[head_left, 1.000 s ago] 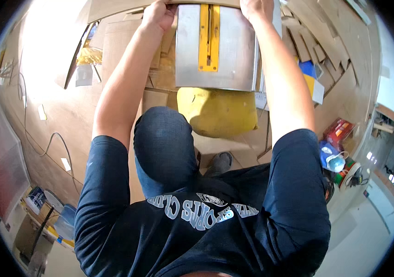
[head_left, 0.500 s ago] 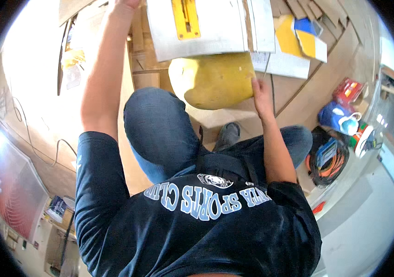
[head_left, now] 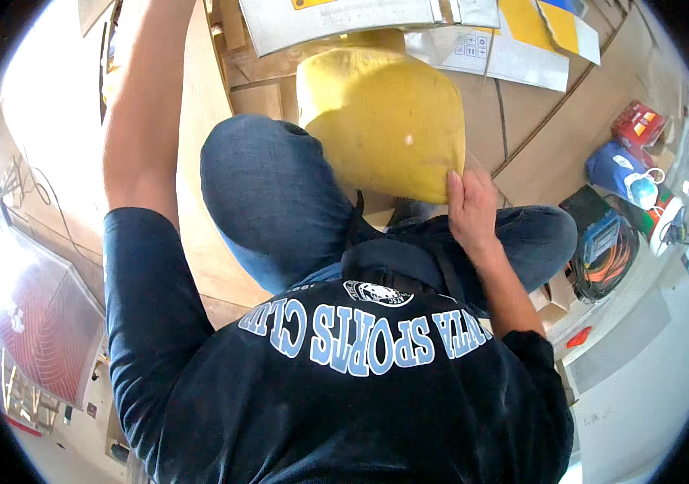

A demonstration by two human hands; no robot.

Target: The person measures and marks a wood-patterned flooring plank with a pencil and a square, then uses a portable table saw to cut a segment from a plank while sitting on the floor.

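My right hand grips the yellow pad by its lower right corner, thumb on top. The pad lies ahead of my lap, its lower left edge meeting my left knee. Its far edge sits near the front rim of the metal plate, leaving little room there. Rightward the gap is wider: brown boards stretch beside it, below the carton. My left hand is beyond the top edge, so I can't tell its state.
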